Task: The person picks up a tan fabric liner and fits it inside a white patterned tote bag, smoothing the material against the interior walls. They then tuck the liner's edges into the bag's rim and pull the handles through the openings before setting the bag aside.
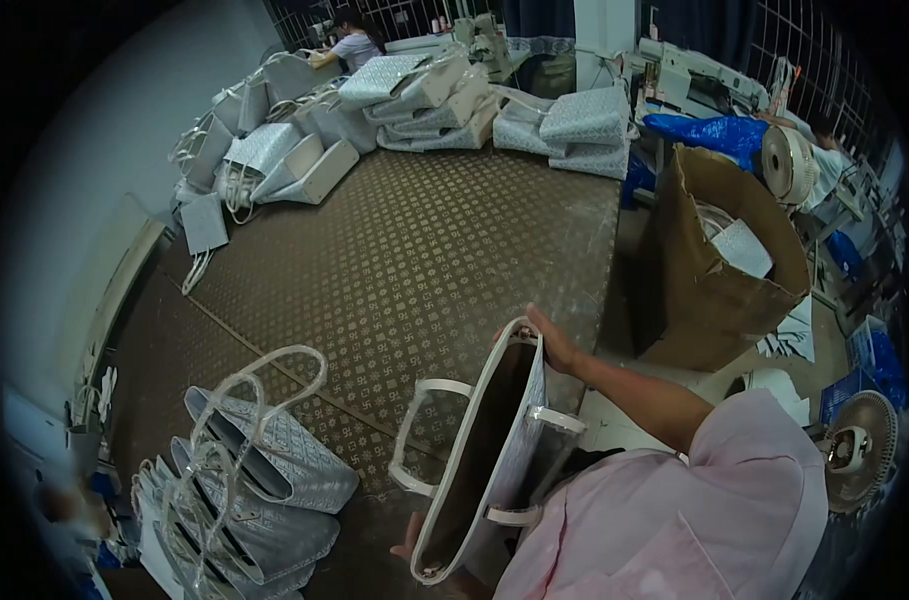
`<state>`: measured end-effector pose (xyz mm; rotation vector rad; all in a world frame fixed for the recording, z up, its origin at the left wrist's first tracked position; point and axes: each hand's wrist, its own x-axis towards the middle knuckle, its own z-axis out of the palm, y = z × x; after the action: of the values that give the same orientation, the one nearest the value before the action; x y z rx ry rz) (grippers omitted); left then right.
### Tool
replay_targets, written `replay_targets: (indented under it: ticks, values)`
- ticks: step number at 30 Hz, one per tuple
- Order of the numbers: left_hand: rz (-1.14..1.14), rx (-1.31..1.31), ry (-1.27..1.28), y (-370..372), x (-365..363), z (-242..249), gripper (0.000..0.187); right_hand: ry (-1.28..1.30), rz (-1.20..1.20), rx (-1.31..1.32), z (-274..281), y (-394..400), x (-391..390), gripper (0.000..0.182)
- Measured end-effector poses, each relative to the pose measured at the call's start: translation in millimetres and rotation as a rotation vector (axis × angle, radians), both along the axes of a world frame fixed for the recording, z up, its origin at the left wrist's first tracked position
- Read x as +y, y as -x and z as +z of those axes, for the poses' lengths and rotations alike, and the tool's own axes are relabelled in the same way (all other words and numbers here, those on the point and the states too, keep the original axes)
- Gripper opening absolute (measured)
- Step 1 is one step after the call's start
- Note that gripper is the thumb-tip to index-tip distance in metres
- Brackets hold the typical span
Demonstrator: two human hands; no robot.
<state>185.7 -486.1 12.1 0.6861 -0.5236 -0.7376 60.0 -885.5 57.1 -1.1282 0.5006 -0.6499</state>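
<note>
A white patterned handbag (522,455) stands upright with its open top toward me, showing a dark lining. Its two pale handles fold outward, one to each side. My right hand (552,338) grips the far end of the bag, thumb and fingers on either side of the rim. At the near end, my left hand (411,540) holds the other side, mostly hidden behind the bag. To the left of the bag stands a row of similar handbags (304,455), their handles wrapped in clear plastic.
A brown patterned table (414,240) spreads ahead, with piled handbags (429,105) along its far edge. On the right are a cardboard box (719,310) with bags inside and a fan (859,450). Sewing machines (699,85) and a co-worker (357,45) are at the back.
</note>
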Motion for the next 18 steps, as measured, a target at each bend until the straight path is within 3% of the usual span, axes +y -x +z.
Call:
replay_targets:
  ticks: [2, 4, 5, 7, 8, 12, 13, 15, 18]
  values:
    - [-0.004, 0.024, 0.044, -1.4, -11.4, 5.2, 0.08, -0.025, 0.043, 0.005, 7.3, -0.8, 0.8, 0.054]
    - [-0.032, 0.032, 0.07, -17.6, -18.9, 8.6, 0.08, -0.082, -0.074, 0.315, 44.5, 6.6, 17.8, 0.048]
    - [-0.053, 0.037, 0.078, -25.9, -22.2, 8.6, 0.079, -0.087, -0.088, 0.301, 57.6, 13.1, 22.1, 0.048]
    - [-0.085, 0.068, 0.072, -34.7, -18.4, 5.1, 0.079, -0.298, -0.037, 0.439, 78.3, 29.5, 31.6, 0.044]
    - [-0.09, 0.093, 0.067, -32.9, -15.0, 1.3, 0.079, -0.318, -0.084, 0.403, 88.4, 32.7, 37.6, 0.043]
    - [-0.105, 0.2, -0.01, -26.8, 18.7, -6.6, 0.078, -0.092, 0.034, -0.145, 126.8, 52.7, 56.7, 0.046]
    - [-0.12, 0.224, -0.026, -34.9, 16.7, -4.0, 0.078, -0.116, 0.017, -0.142, 132.3, 58.7, 61.3, 0.046]
    - [-0.159, 0.274, -0.041, -57.5, 5.6, 3.8, 0.078, 0.15, -0.023, -0.316, 140.5, 70.3, 67.3, 0.048]
    - [-0.246, 0.324, -0.058, -59.6, 4.5, 2.2, 0.078, -0.16, -0.109, -0.164, 124.0, 84.9, 85.4, 0.055]
